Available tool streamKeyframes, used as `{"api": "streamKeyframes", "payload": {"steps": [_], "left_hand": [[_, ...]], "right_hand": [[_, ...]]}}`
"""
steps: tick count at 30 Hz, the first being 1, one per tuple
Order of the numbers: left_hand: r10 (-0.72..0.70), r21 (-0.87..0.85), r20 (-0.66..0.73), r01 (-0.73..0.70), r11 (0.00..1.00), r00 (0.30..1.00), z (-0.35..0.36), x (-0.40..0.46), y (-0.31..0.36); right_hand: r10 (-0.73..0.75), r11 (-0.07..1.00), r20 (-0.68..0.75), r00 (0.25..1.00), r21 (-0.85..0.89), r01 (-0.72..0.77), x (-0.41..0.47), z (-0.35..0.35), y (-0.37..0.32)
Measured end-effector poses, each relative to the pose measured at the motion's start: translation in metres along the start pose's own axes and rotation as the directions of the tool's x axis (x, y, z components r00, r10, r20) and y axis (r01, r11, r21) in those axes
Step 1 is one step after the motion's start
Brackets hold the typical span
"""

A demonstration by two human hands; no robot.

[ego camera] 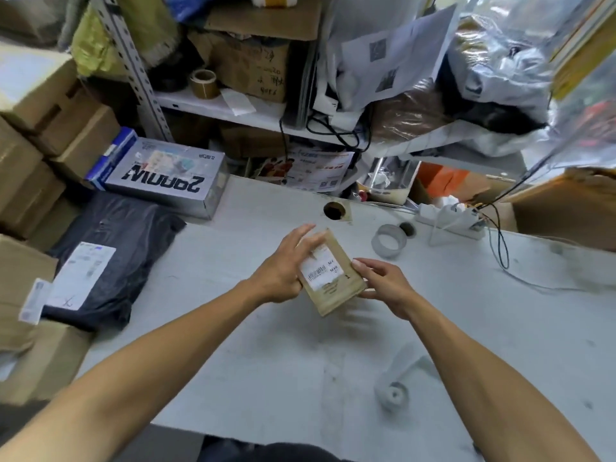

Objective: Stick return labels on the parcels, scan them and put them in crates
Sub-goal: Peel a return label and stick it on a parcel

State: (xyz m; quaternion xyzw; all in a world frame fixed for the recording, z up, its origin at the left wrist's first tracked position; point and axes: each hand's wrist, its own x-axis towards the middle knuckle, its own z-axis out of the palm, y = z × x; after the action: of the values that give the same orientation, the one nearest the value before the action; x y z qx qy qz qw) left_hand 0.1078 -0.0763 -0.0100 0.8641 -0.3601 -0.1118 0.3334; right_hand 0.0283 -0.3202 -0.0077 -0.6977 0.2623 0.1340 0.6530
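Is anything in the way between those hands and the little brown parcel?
No. The left hand and right hand already hold the small brown parcel by its sides, above the white table.

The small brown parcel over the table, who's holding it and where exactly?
Both hands hold the small brown parcel. The left hand grips its left edge, fingers reaching over the top; the right hand pinches its right edge.
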Motion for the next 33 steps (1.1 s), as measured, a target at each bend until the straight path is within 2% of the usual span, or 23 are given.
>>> {"api": "streamKeyframes", "payload": {"steps": [2, 3, 4, 5, 6, 7, 8, 10, 12, 13, 15, 16, 17, 18, 19, 21, 23, 25, 27, 33], "left_hand": [[-0.249, -0.171, -0.09, 0.232, 0.958, 0.964, 0.017, 0.002, 0.016], [-0.401, -0.277, -0.057, 0.371, 0.886, 0.914, 0.024, 0.003, 0.025], [-0.51, -0.397, 0.043, 0.484, 0.78, 0.859, 0.03, 0.004, 0.035], [-0.553, -0.52, 0.194, 0.563, 0.642, 0.81, 0.035, 0.004, 0.046], [-0.534, -0.607, 0.355, 0.624, 0.492, 0.767, 0.04, 0.004, 0.056], [-0.493, -0.646, 0.447, 0.65, 0.399, 0.747, 0.045, 0.004, 0.066], [-0.466, -0.662, 0.459, 0.641, 0.389, 0.757, 0.051, 0.004, 0.074], [-0.462, -0.672, 0.404, 0.598, 0.436, 0.79, 0.065, 0.005, 0.085], [-0.453, -0.69, 0.379, 0.573, 0.442, 0.807, 0.079, 0.008, 0.096], [-0.436, -0.703, 0.378, 0.56, 0.438, 0.816, 0.085, 0.009, 0.103], [-0.411, -0.715, 0.357, 0.528, 0.458, 0.839, 0.098, 0.011, 0.111], [-0.403, -0.721, 0.342, 0.512, 0.466, 0.849, 0.103, 0.012, 0.115], [-0.4, -0.728, 0.331, 0.501, 0.468, 0.855, 0.107, 0.013, 0.119], [-0.4, -0.732, 0.32, 0.493, 0.47, 0.858, 0.112, 0.013, 0.122], [-0.4, -0.732, 0.312, 0.487, 0.477, 0.862, 0.118, 0.014, 0.123], [-0.408, -0.717, 0.301, 0.486, 0.499, 0.862, 0.127, 0.012, 0.125], [-0.413, -0.698, 0.29, 0.486, 0.526, 0.863, 0.136, 0.008, 0.124], [-0.416, -0.684, 0.286, 0.487, 0.542, 0.864, 0.144, 0.005, 0.125], [-0.431, -0.677, 0.281, 0.495, 0.544, 0.858, 0.15, 0.002, 0.124], [-0.503, -0.713, 0.252, 0.51, 0.48, 0.826, 0.153, 0.001, 0.125]], "right_hand": [[-0.026, 0.998, -0.054, 0.998, 0.049, 0.029, -0.011, -0.01, 0.009], [-0.035, 0.997, -0.081, 0.996, 0.069, 0.04, -0.018, -0.013, 0.013], [-0.04, 0.995, -0.112, 0.993, 0.09, 0.05, -0.024, -0.017, 0.017], [-0.04, 0.993, -0.14, 0.989, 0.106, 0.055, -0.031, -0.02, 0.02], [-0.037, 0.991, -0.163, 0.986, 0.12, 0.057, -0.037, -0.024, 0.023], [-0.029, 0.991, -0.18, 0.983, 0.125, 0.052, -0.043, -0.028, 0.027], [-0.017, 0.992, -0.19, 0.982, 0.12, 0.041, -0.049, -0.034, 0.031], [-0.007, 0.999, -0.198, 0.98, 0.049, 0.017, -0.063, -0.049, 0.041], [-0.096, 0.982, -0.278, 0.956, -0.184, 0.045, -0.076, -0.07, 0.055], [-0.186, 0.939, -0.366, 0.912, -0.34, 0.055, -0.083, -0.083, 0.064], [-0.344, 0.852, -0.574, 0.743, -0.523, -0.009, -0.1, -0.109, 0.083], [-0.356, 0.853, -0.679, 0.642, -0.516, -0.072, -0.11, -0.12, 0.091], [-0.304, 0.88, -0.766, 0.566, -0.453, -0.141, -0.12, -0.13, 0.1], [-0.19, 0.914, -0.821, 0.539, -0.349, -0.209, -0.129, -0.139, 0.111], [-0.038, 0.937, -0.829, 0.557, -0.223, -0.268, -0.139, -0.144, 0.119], [0.249, 0.946, -0.716, 0.652, 0.035, -0.322, -0.153, -0.149, 0.14], [0.373, 0.925, -0.531, 0.76, 0.154, -0.347, -0.164, -0.148, 0.156], [0.379, 0.918, -0.453, 0.807, 0.079, -0.388, -0.167, -0.147, 0.17], [0.369, 0.914, -0.454, 0.811, 0.02, -0.405, -0.164, -0.144, 0.177], [0.412, 0.91, -0.421, 0.808, 0.139, -0.392, -0.157, -0.145, 0.144]]}}
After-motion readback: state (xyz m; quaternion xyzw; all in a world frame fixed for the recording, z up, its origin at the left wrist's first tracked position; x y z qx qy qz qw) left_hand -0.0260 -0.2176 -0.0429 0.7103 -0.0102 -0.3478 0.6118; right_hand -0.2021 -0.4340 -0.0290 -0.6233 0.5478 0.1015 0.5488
